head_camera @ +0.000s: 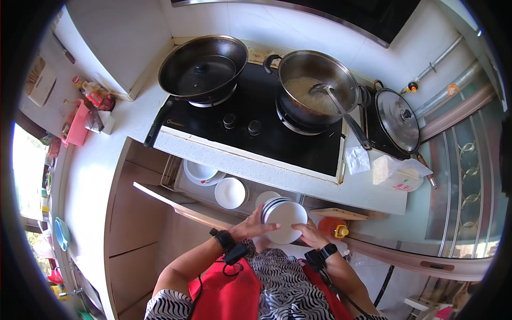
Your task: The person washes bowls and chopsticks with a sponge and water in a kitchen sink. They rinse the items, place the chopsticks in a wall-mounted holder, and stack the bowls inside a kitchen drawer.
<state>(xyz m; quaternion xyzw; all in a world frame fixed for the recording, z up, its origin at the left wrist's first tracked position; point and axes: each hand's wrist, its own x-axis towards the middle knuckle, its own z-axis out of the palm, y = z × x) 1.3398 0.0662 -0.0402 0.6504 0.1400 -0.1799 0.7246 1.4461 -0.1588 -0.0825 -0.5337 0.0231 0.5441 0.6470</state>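
Both of my hands hold a stack of white bowls (286, 222) with dark bands, tilted over the front edge of an open drawer. My left hand (253, 226) grips the stack's left side, its thumb over the top bowl. On the right side, my right hand (311, 233) has its thumb at the rim. In the drawer (188, 218) below the counter are white plates (201, 171), a stack of white bowls (230, 193) and another white dish (267, 197), partly hidden behind the held stack.
Above the drawer, a black gas hob (248, 148) carries a lidded frying pan (202, 68) and a pot (320, 84) with a ladle (344, 110). A lidded pan (398, 120) stands right. An oil bottle (333, 229) and a wooden board (340, 213) are right of my hands.
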